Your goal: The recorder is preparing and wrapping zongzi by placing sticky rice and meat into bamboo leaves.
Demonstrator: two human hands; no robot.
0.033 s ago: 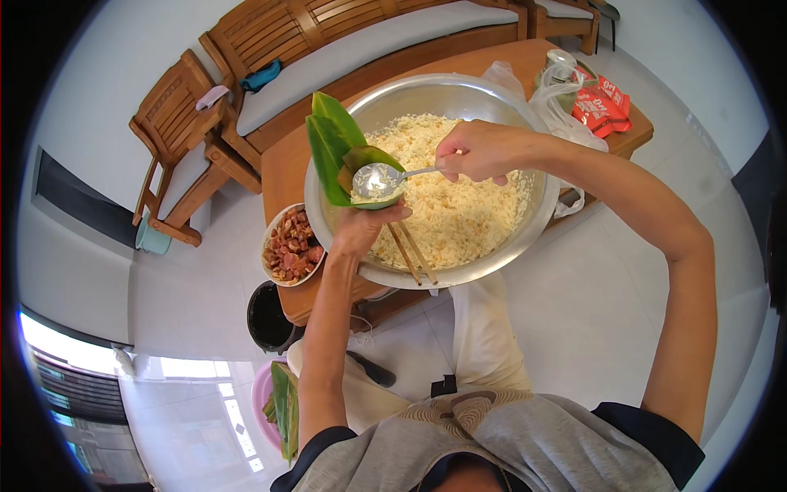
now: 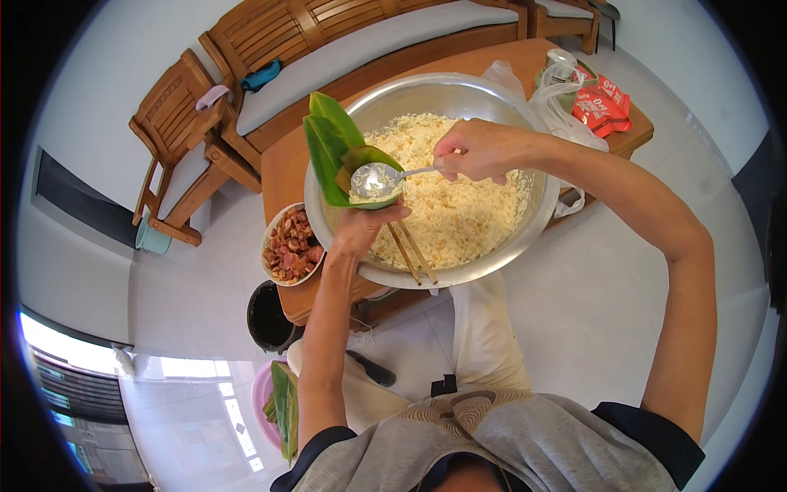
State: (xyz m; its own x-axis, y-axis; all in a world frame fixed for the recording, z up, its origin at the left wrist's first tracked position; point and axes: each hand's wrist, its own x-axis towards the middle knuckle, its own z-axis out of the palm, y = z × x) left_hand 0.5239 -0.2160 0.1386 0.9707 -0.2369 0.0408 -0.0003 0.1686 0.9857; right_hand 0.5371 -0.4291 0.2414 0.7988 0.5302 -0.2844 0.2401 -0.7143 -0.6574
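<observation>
Green leaf cone (image 2: 328,156), clasped in your left hand (image 2: 361,228) over the steel basin's (image 2: 447,98) left side, could spill rice (image 2: 373,198) if its fingers (image 2: 397,214) loosen while your right hand (image 2: 484,152), pinching the spoon (image 2: 377,178), presses.

A head-worn fisheye camera looks steeply down and forward, with the wearer's grey T-shirt (image 2: 545,443) along the lower edge. It sits near the metal basin (image 2: 459,96), which takes up the middle, above the wooden counter (image 2: 283,182); the slatted sofa (image 2: 361,59) lies farther off at the top. Edges bow toward the view's dark rim.
</observation>
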